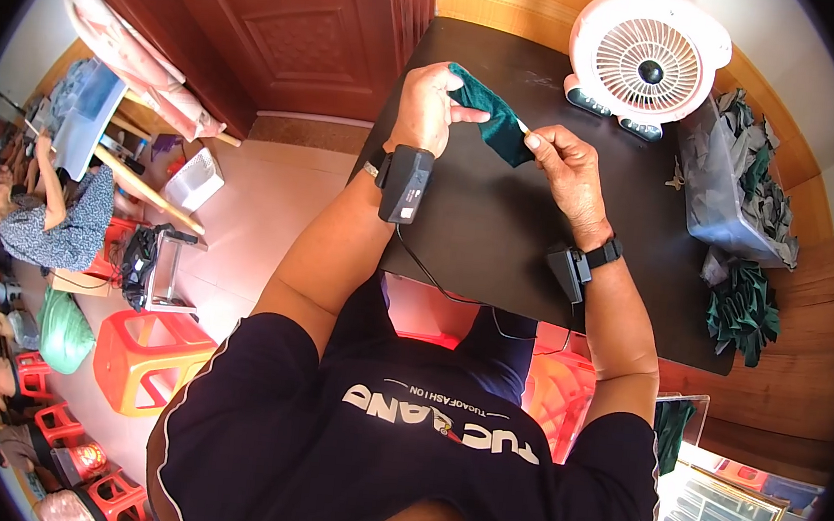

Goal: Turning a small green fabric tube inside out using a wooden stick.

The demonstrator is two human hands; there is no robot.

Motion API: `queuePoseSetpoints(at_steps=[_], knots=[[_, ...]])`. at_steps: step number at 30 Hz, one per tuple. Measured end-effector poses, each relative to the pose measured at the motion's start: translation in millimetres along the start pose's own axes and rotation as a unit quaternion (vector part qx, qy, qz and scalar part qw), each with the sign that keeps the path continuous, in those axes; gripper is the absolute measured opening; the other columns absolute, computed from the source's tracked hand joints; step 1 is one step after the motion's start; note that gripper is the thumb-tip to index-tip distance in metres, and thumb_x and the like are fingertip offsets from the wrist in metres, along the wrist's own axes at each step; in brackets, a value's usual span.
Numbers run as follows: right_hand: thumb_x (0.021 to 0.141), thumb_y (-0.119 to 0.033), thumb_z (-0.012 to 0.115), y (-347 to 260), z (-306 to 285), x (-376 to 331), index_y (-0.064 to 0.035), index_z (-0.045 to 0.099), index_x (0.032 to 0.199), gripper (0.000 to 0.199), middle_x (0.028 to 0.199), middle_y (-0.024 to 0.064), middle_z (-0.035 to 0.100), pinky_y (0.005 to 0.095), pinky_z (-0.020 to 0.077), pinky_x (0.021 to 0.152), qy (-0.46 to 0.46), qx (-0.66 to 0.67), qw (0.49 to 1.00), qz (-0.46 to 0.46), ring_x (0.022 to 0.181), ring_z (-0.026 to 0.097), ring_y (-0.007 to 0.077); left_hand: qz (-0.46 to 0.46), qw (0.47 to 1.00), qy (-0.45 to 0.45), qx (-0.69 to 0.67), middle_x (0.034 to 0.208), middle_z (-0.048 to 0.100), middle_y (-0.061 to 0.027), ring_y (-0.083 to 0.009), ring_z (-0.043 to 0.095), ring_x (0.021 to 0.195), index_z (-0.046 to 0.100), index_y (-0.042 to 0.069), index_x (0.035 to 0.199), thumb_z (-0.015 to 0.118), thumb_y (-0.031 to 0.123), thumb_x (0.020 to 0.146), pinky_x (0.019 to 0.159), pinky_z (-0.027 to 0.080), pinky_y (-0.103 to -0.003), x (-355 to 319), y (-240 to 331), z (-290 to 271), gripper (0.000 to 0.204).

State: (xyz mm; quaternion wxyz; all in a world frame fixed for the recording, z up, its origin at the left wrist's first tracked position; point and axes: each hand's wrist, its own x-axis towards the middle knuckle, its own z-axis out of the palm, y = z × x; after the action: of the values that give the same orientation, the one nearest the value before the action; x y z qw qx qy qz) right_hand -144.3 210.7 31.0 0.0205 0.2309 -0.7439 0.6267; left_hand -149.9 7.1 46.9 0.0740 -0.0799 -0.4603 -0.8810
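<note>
Both my hands are raised over a black table (pixel 499 228). My left hand (pixel 429 106) pinches one end of a small dark green velvet cloth piece (pixel 494 113). My right hand (pixel 563 160) grips the other end of the cloth, together with a thin pale stick (pixel 522 125) between thumb and fingers. The cloth hangs stretched between the two hands, just above the tabletop. Each wrist carries a black strapped device with a cable running down.
A white desk fan (pixel 649 58) stands at the table's far edge. A clear plastic bin (pixel 726 188) of grey and green cloth pieces sits at the right, with more green pieces (pixel 745 309) hanging at the table's corner. Orange stools (pixel 146 356) and other people (pixel 59 214) are on the left.
</note>
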Motion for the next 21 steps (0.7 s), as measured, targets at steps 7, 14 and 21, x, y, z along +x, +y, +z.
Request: queuePoseSetpoints(at_steps=[7, 14, 21], knots=[[0.094, -0.028, 0.052, -3, -4, 1, -0.0029, 0.061, 0.078, 0.032, 0.055, -0.0051, 0.039, 0.0213, 0.0279, 0.049, -0.100, 0.070, 0.987, 0.106, 0.052, 0.033, 0.0053, -0.005, 0.998, -0.037, 0.044, 0.079, 0.061, -0.0095, -0.0193, 0.062, 0.071, 0.059, 0.000, 0.080, 0.045, 0.013, 0.078, 0.063, 0.056, -0.037, 1, 4, 0, 0.019], [0.095, -0.029, 0.051, -9, -9, 1, -0.0040, 0.062, 0.077, 0.033, 0.054, -0.0051, 0.040, 0.0209, 0.0292, 0.051, -0.099, 0.042, 0.987, 0.120, 0.052, 0.034, 0.0050, 0.060, 0.993, -0.037, 0.096, 0.087, 0.060, -0.0067, -0.0175, 0.062, 0.079, 0.058, 0.001, 0.100, 0.045, 0.020, 0.092, 0.065, 0.056, -0.034, 3, 5, -1, 0.024], [0.090, -0.027, 0.060, -2, -4, 0, -0.0054, 0.061, 0.076, 0.025, 0.059, -0.0061, 0.045, 0.0202, 0.0327, 0.053, -0.032, 0.006, 0.997, 0.074, 0.056, 0.038, 0.0037, 0.079, 0.994, -0.009, 0.071, 0.084, 0.060, -0.0053, -0.0181, 0.063, 0.073, 0.056, 0.004, 0.088, 0.046, 0.022, 0.093, 0.063, 0.057, -0.035, 4, 5, -3, 0.021]])
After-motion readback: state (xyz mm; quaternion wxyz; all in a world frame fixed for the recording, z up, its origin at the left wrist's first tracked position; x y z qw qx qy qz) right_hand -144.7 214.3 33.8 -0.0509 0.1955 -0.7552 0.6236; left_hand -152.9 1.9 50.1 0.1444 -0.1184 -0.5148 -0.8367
